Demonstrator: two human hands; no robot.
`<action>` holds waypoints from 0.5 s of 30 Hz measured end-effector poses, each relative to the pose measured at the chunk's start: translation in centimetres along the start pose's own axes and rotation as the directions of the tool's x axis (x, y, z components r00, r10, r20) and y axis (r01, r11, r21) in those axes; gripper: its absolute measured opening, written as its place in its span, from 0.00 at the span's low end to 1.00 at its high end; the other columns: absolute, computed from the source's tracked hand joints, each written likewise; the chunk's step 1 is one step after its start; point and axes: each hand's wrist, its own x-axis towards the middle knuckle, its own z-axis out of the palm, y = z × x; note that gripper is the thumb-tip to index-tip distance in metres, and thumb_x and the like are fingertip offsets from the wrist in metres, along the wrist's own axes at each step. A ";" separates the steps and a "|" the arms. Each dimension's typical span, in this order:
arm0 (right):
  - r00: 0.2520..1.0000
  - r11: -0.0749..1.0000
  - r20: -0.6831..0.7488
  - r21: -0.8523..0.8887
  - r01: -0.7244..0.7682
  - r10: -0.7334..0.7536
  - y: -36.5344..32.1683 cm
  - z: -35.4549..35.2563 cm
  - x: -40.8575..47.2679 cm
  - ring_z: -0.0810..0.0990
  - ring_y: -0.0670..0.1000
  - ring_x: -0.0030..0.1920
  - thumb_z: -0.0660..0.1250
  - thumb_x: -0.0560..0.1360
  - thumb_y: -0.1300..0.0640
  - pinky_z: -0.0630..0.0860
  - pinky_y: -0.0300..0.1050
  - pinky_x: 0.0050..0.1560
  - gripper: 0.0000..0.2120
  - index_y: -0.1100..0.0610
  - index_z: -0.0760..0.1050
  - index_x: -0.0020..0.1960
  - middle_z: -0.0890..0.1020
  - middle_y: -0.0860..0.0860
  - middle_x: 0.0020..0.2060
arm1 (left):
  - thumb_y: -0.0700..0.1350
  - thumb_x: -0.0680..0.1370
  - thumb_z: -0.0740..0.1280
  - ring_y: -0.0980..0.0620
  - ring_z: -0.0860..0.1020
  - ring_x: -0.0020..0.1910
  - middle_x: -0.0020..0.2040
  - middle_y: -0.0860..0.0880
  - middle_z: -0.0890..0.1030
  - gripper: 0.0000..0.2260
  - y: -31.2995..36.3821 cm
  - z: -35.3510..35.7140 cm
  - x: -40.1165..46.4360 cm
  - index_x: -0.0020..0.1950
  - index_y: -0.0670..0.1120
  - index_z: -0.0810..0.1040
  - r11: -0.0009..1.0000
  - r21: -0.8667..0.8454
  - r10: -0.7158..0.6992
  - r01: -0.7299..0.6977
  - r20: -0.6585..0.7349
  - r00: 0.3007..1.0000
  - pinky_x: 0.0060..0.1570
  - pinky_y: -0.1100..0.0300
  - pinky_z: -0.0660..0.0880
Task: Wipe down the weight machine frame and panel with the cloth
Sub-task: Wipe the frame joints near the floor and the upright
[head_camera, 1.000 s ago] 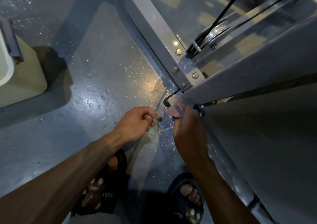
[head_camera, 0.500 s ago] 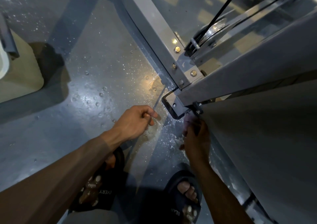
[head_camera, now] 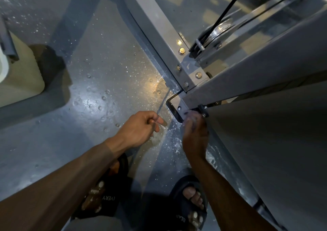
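At far left, a pale, rounded bin-like form [head_camera: 19, 78] sits on the floor, cut off by the picture's edge, with a grey bracket [head_camera: 7, 41] over its rim; what it holds cannot be seen. It throws a dark shadow to its right. Across the middle spreads the floor [head_camera: 92, 68], a grey, glossy coated surface, speckled with white flecks and small raised bubbles that catch a warm glint of light near the machine's foot.

Lower down, the left hand [head_camera: 139, 128] hangs over the floor with its fingers curled and thumb tip meeting the forefinger; whether it pinches anything is too dim to tell. Beneath it stand two dark slide sandals: the left sandal [head_camera: 104, 193] with pale print on its strap, the right sandal [head_camera: 191, 202] with toes showing.

Just right of centre, the right hand [head_camera: 194, 137] reaches up to the lower corner of the weight machine frame [head_camera: 159, 23], fingers bunched round a small pale, blurred wad, the cloth [head_camera: 192, 118], pressing it against the frame's flat end beside a black bracket [head_camera: 172, 108] with rounded corners. The frame is square grey-painted steel tube, smooth and matt, joined by a plate with brass-coloured bolts [head_camera: 181, 50].

Further right, a bright metal pulley [head_camera: 219, 31] carries a black cable [head_camera: 228, 9] that runs up out of view. At far right, the panel [head_camera: 265, 151], a broad, plain grey sheet in shadow, slopes down beside the right forearm.
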 end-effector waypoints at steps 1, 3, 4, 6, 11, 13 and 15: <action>0.998 0.999 0.048 -0.024 0.041 -0.040 0.3 0.0 -0.4 0.77 0.38 0.47 0.59 0.85 0.60 0.75 0.28 0.47 0.11 0.60 0.76 0.64 0.78 0.46 0.54 | 0.35 0.82 0.59 0.51 0.82 0.40 0.43 0.51 0.84 0.18 0.1 0.0 0.0 0.47 0.56 0.82 1.000 0.004 0.002 -0.002 0.002 1.000 0.48 0.48 0.82; 0.993 0.997 0.097 -0.041 0.067 -0.063 0.7 -0.1 -0.2 0.77 0.38 0.51 0.60 0.84 0.61 0.75 0.30 0.52 0.12 0.58 0.76 0.65 0.76 0.42 0.55 | 0.36 0.82 0.59 0.51 0.82 0.40 0.44 0.51 0.83 0.18 0.2 0.0 0.1 0.47 0.56 0.82 1.000 0.012 0.003 -0.003 0.006 1.000 0.49 0.48 0.82; 0.996 0.997 0.077 -0.045 0.056 -0.053 0.6 -0.4 0.4 0.77 0.40 0.51 0.60 0.84 0.61 0.76 0.34 0.53 0.12 0.59 0.77 0.64 0.76 0.43 0.54 | 0.35 0.82 0.59 0.51 0.82 0.40 0.44 0.51 0.83 0.18 0.2 0.0 0.1 0.47 0.56 0.82 1.000 0.006 0.002 -0.002 0.006 1.000 0.49 0.48 0.82; 0.999 0.996 -0.001 -0.075 -0.051 0.051 0.8 -0.1 1.5 0.77 0.47 0.49 0.60 0.85 0.58 0.78 0.38 0.51 0.11 0.63 0.77 0.60 0.79 0.49 0.51 | 0.35 0.82 0.58 0.51 0.82 0.39 0.44 0.51 0.83 0.18 0.1 0.0 0.0 0.48 0.55 0.82 1.000 -0.009 0.000 0.000 0.005 1.000 0.49 0.46 0.82; 0.993 0.987 0.026 -0.115 0.116 -0.114 0.2 0.9 -0.5 0.81 0.50 0.54 0.62 0.82 0.66 0.81 0.39 0.53 0.11 0.62 0.74 0.63 0.79 0.57 0.60 | 0.35 0.82 0.58 0.45 0.83 0.41 0.44 0.50 0.83 0.18 0.0 -0.1 -0.4 0.48 0.54 0.82 1.000 0.006 -0.001 0.001 -0.005 1.000 0.48 0.44 0.82; 0.984 0.978 0.086 -0.124 0.165 -0.155 0.4 0.1 -0.7 0.77 0.46 0.55 0.59 0.83 0.64 0.79 0.42 0.55 0.13 0.56 0.73 0.66 0.77 0.53 0.61 | 0.36 0.83 0.59 0.45 0.84 0.42 0.44 0.52 0.84 0.17 -0.1 0.0 -0.3 0.48 0.55 0.82 1.000 0.021 0.000 0.000 0.000 1.000 0.49 0.45 0.82; 0.988 0.980 0.097 -0.150 0.132 -0.119 0.4 -0.4 -0.3 0.74 0.45 0.56 0.59 0.83 0.63 0.73 0.33 0.53 0.16 0.54 0.73 0.69 0.75 0.52 0.62 | 0.36 0.83 0.59 0.50 0.83 0.41 0.44 0.53 0.83 0.17 0.0 0.1 -0.1 0.49 0.56 0.82 0.999 0.033 0.006 -0.007 0.006 1.000 0.49 0.49 0.82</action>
